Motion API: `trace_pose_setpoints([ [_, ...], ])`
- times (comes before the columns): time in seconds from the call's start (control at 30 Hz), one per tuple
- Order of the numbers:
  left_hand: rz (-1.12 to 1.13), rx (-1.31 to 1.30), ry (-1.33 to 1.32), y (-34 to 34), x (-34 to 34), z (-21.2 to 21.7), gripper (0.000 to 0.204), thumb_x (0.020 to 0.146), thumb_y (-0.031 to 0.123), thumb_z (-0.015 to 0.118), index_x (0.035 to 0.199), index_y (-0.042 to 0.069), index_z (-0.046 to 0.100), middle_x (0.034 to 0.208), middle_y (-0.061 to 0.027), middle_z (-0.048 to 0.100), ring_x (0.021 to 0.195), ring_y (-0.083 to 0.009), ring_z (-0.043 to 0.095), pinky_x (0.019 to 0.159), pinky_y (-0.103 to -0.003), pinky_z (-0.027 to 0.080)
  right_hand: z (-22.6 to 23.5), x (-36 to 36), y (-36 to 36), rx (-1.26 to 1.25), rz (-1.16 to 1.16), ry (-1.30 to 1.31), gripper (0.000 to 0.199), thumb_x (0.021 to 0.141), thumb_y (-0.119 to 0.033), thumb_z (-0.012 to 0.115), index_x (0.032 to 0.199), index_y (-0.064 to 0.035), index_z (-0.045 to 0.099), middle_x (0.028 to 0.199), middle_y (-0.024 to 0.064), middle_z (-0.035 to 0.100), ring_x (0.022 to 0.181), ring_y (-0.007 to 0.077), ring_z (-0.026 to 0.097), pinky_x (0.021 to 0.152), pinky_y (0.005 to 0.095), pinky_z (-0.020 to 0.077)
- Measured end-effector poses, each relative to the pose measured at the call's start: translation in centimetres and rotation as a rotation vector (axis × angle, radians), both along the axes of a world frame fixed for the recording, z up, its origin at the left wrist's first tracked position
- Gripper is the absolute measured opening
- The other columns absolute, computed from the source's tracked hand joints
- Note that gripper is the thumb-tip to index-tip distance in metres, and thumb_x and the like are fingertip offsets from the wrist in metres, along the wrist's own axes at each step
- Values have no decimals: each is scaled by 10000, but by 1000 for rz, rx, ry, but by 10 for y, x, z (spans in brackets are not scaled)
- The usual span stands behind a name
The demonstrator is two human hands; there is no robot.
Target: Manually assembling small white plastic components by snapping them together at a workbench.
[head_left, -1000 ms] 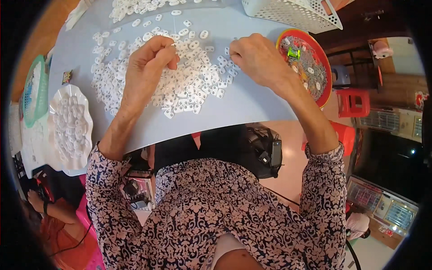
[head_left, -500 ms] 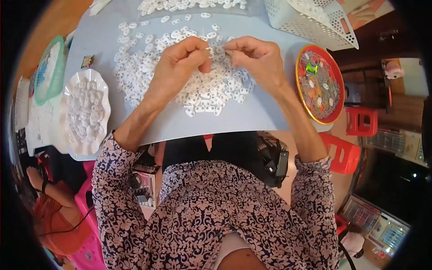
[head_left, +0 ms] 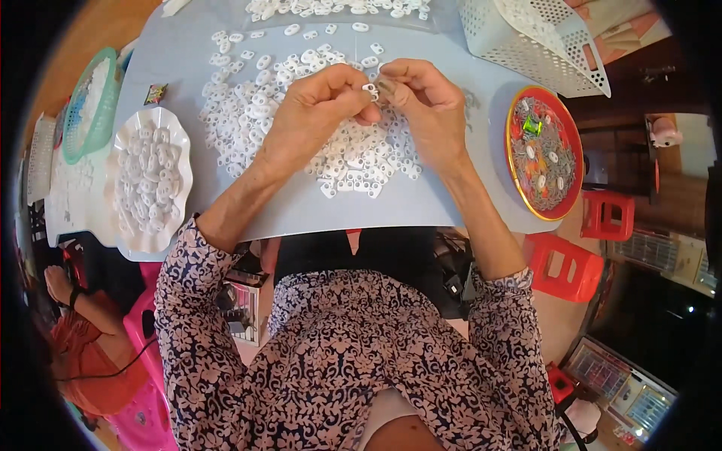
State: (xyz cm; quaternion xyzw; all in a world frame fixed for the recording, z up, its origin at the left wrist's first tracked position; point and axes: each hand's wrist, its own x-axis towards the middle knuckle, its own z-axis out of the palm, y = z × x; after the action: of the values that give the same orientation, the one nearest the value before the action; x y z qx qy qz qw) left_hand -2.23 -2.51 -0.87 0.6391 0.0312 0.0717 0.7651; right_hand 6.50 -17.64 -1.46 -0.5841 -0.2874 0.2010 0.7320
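My left hand [head_left: 320,109] is closed in a pinch on a small white plastic piece with two holes [head_left: 370,89] above the table. Close against it, my right hand [head_left: 430,109] has thumb and forefinger pressed together at the piece's right side. Whatever those right fingertips hold is too small to make out. Under both hands spreads a loose pile of similar white oval pieces [head_left: 248,120], with a short row of them along its near edge.
A white scalloped dish [head_left: 120,225] of white pieces stands left, beside a green basket [head_left: 105,124]. On the right sits a red round tray [head_left: 574,180] of small grey metal bits, with a perforated basket [head_left: 489,45] behind. Red stools [head_left: 564,267] stand lower right; another person's arm [head_left: 101,312] shows left.
My right hand has come in to my left, and its fingertips now meet the white piece. The whole view has shifted slightly.
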Motion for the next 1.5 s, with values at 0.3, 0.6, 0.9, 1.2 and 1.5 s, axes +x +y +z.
trace_pose_setpoints([
  [0.3,-71,18,-17,2,1,0,126,919,87,511,919,1,604,762,-46,646,721,-88,597,675,-225,481,1,-7,2,45,-107,-26,179,860,-17,630,1034,24,626,940,46,655,842,75,601,770,212,498],
  [0.6,-37,56,-22,1,-1,-3,128,922,91,507,904,10,604,745,-39,640,708,-86,592,670,-225,480,3,-10,2,-57,-131,-100,190,854,-18,638,1039,21,626,956,43,652,862,85,607,781,215,502],
  [0.9,20,120,-30,-3,-3,-3,118,916,101,511,876,18,584,723,-30,628,706,-76,575,677,-232,476,8,-14,4,-40,-136,-131,176,851,-8,637,1023,25,631,875,49,661,789,84,621,710,207,519],
  [1.2,-54,141,-4,1,-1,0,133,912,104,497,862,9,575,714,-37,626,698,-79,576,672,-236,479,4,-5,-1,-177,-97,-172,106,865,-86,646,874,20,651,745,11,645,657,38,546,576,178,450],
  [1.5,-6,318,-53,-3,-1,-3,137,906,109,481,868,20,579,706,-38,629,689,-66,565,643,-225,462,7,-6,-2,-249,-90,-229,146,883,-129,636,841,10,646,684,1,614,624,34,521,545,179,428],
])
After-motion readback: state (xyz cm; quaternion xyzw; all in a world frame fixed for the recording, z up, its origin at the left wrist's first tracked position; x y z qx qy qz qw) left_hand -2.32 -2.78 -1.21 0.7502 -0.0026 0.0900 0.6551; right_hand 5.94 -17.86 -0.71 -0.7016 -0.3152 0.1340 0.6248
